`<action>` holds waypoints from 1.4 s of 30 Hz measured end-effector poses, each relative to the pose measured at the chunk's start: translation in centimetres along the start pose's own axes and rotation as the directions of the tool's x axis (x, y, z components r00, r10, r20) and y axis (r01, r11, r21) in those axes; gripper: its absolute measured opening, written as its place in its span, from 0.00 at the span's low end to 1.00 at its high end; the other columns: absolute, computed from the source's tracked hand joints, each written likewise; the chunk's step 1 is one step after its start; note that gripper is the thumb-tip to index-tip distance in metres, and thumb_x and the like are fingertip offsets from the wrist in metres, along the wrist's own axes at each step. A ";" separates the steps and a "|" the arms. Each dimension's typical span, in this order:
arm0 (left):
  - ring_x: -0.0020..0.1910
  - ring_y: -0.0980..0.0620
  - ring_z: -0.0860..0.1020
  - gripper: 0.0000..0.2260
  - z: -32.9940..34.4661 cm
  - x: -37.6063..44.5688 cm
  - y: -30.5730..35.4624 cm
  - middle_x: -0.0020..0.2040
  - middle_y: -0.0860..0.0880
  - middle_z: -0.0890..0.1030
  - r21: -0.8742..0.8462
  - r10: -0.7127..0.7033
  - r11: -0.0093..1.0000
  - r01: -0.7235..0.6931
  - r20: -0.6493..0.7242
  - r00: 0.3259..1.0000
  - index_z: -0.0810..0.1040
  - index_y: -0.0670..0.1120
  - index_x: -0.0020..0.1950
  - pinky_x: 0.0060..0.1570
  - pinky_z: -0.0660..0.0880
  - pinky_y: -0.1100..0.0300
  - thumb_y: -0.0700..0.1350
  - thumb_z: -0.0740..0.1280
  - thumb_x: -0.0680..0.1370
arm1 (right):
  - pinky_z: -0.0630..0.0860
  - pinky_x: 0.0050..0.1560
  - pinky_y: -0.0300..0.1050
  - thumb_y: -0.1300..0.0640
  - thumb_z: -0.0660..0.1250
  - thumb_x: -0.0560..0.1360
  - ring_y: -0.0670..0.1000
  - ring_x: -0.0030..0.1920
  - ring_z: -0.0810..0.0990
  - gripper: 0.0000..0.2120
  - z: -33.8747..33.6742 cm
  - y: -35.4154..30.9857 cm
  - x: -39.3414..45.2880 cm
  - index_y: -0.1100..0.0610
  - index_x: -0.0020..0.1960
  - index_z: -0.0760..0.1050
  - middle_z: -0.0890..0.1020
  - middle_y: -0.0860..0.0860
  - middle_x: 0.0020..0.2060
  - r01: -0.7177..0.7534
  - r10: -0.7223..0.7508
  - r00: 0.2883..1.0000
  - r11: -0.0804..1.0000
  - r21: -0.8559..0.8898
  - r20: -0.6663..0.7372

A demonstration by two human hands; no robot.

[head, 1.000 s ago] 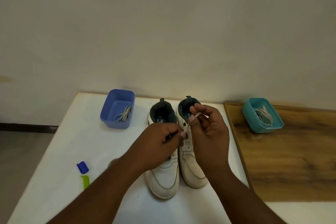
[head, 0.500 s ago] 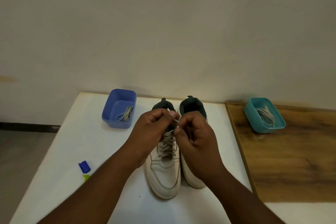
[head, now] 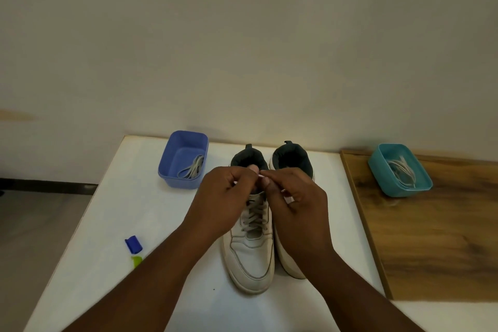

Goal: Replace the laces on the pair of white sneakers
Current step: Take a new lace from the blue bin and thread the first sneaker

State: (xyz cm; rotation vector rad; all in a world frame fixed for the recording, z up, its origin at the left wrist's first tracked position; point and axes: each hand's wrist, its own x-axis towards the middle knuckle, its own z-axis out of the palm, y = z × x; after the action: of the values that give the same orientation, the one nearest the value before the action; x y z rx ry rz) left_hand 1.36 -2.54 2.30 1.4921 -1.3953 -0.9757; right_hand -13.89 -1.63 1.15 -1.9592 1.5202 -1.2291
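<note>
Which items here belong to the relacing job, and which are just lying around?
In use:
- left sneaker, laced
- right sneaker
- lace end pinched between both hands: left hand, right hand
- blue tub holding laces
- teal tub holding laces

Lying about:
- blue-capped green item
- wooden board

L sneaker [head: 249, 253]: white leather, dark lining, upright on the white table, toe pointing near, heel far. Grey lace [head: 254, 219] crisscrossed thru its eyelets up the tongue; top part hidden behind the hands. R sneaker [head: 289, 162]: same make, touching the L one's right side, toe near, mostly covered; whether it's laced can't be told. Blue tub [head: 172, 167] far left of the shoes, w/ a grey lace [head: 192, 168] coiled inside. Teal tub [head: 377, 170] far right on the wooden board, well apart from the shoes, holding a paler bundle of laces [head: 404, 171].
</note>
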 end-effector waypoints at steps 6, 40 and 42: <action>0.33 0.55 0.75 0.10 -1.3 0.7 -2.0 0.34 0.53 0.76 0.222 -0.161 0.951 0.214 -0.234 0.959 0.73 0.50 0.41 0.33 0.69 0.63 0.46 0.61 0.82 | 0.75 0.61 0.47 0.49 0.70 0.78 0.45 0.62 0.72 0.07 0.9 1.2 -0.3 0.45 0.54 0.84 0.77 0.43 0.59 -0.122 0.123 0.992 0.978 -0.167 -0.003; 0.40 0.54 0.81 0.05 -1.3 0.9 -3.7 0.43 0.51 0.85 0.356 -0.124 0.928 0.104 0.032 0.992 0.86 0.48 0.49 0.41 0.71 0.71 0.48 0.72 0.78 | 0.41 0.80 0.60 0.48 0.66 0.82 0.55 0.82 0.37 0.09 2.9 1.6 0.5 0.37 0.56 0.82 0.52 0.46 0.83 -0.161 0.291 0.894 0.919 -0.360 0.342; 0.41 0.54 0.81 0.06 -1.3 0.8 -3.7 0.43 0.51 0.85 0.358 -0.114 0.929 0.096 0.030 0.993 0.86 0.48 0.49 0.44 0.74 0.66 0.48 0.72 0.78 | 0.40 0.80 0.60 0.49 0.66 0.82 0.56 0.82 0.37 0.09 3.0 1.5 0.4 0.37 0.56 0.83 0.53 0.46 0.82 -0.153 0.283 0.899 0.917 -0.367 0.333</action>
State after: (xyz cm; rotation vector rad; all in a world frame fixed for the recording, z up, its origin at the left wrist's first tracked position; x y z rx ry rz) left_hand 3.87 -3.23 -0.77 1.8354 -1.6058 -0.8596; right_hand -12.34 -3.14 -1.42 -2.0017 1.7599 -0.4777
